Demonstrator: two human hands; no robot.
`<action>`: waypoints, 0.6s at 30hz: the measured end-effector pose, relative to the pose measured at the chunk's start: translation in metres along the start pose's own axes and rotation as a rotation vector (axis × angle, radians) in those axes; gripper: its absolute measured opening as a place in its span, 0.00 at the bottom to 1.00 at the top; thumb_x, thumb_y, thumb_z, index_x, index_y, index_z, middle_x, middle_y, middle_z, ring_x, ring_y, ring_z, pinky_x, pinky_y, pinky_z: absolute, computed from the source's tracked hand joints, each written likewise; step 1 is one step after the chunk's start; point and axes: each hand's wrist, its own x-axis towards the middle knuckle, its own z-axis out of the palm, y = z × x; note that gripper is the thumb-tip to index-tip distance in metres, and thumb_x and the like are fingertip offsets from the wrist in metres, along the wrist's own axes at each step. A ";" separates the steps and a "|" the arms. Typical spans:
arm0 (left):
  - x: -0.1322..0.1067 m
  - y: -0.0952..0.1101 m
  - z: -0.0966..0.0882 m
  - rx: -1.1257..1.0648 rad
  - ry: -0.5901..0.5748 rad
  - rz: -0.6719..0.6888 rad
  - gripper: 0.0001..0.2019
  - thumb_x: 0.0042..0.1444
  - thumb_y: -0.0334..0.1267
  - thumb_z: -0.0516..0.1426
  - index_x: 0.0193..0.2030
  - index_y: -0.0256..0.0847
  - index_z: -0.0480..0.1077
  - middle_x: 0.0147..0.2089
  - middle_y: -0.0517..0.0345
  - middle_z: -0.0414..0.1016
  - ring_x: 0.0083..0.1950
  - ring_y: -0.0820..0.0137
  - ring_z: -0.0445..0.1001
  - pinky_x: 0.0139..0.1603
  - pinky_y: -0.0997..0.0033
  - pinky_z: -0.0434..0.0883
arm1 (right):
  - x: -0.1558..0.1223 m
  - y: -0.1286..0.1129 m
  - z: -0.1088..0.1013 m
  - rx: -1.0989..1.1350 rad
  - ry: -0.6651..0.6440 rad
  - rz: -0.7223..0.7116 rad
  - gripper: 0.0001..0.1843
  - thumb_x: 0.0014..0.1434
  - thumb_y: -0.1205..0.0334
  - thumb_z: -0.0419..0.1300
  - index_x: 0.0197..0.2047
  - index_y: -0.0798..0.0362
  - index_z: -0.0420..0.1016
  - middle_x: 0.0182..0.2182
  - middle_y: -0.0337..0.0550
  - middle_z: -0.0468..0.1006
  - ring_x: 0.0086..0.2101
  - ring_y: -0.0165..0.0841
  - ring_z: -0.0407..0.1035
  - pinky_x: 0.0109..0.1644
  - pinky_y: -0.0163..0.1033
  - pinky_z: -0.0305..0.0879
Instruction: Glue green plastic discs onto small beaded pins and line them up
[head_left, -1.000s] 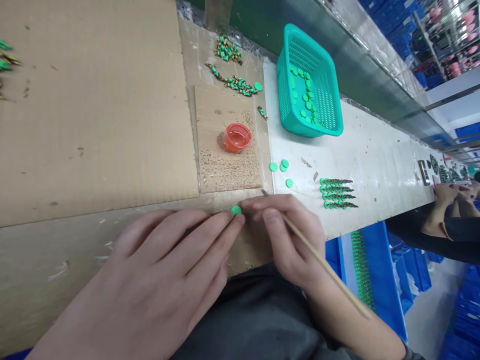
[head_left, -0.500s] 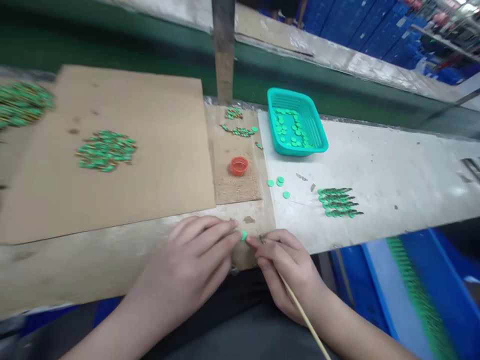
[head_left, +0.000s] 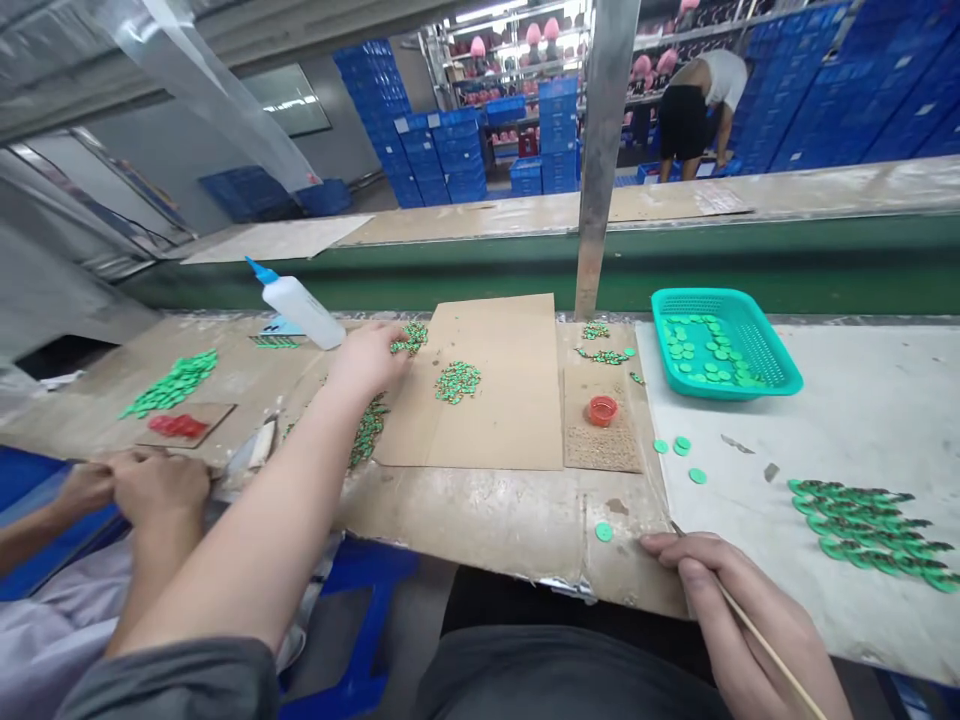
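Note:
My left hand (head_left: 367, 360) is stretched far out to the left, with its fingers curled down onto a small pile of green and dark pieces (head_left: 411, 336) at the back edge of a cardboard sheet (head_left: 495, 420). What the fingers hold is hidden. My right hand (head_left: 724, 600) rests at the table's near edge, closed around a thin wooden stick (head_left: 765, 640). One green disc (head_left: 604, 532) lies by itself on the taped board just left of that hand.
A teal basket (head_left: 780, 375) holds green discs. Nearby are a red cap (head_left: 602, 410), loose discs (head_left: 679, 446), rows of finished green pieces (head_left: 870, 530) and a glue bottle (head_left: 296, 305). A co-worker's hands (head_left: 139, 485) work at the left. A steel post (head_left: 600, 150) stands behind.
The camera has lifted and swung left. My left hand let go of the green disc and reached out to the far pile. My right hand stayed at the edge with the stick.

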 end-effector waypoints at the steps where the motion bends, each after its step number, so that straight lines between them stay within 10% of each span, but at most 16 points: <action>1: 0.016 -0.005 0.000 0.022 -0.024 -0.003 0.24 0.82 0.54 0.71 0.74 0.44 0.81 0.77 0.43 0.83 0.73 0.51 0.86 0.75 0.39 0.87 | 0.001 0.001 0.001 0.007 0.005 -0.009 0.12 0.87 0.59 0.65 0.54 0.42 0.92 0.49 0.44 1.00 0.45 0.44 0.99 0.53 0.41 0.98; 10: 0.050 -0.026 0.012 0.074 -0.131 -0.030 0.24 0.82 0.54 0.71 0.73 0.42 0.81 0.73 0.44 0.85 0.69 0.53 0.87 0.71 0.43 0.89 | 0.000 0.005 0.004 0.052 0.010 -0.069 0.11 0.87 0.61 0.66 0.55 0.42 0.92 0.47 0.44 0.99 0.44 0.43 0.98 0.50 0.39 0.97; 18: 0.066 0.010 0.005 -0.146 0.015 0.078 0.27 0.81 0.57 0.71 0.73 0.40 0.82 0.74 0.45 0.84 0.70 0.51 0.87 0.71 0.44 0.89 | 0.001 0.009 0.007 0.040 -0.001 -0.079 0.11 0.87 0.59 0.66 0.53 0.43 0.93 0.45 0.47 0.98 0.42 0.46 0.97 0.46 0.42 0.97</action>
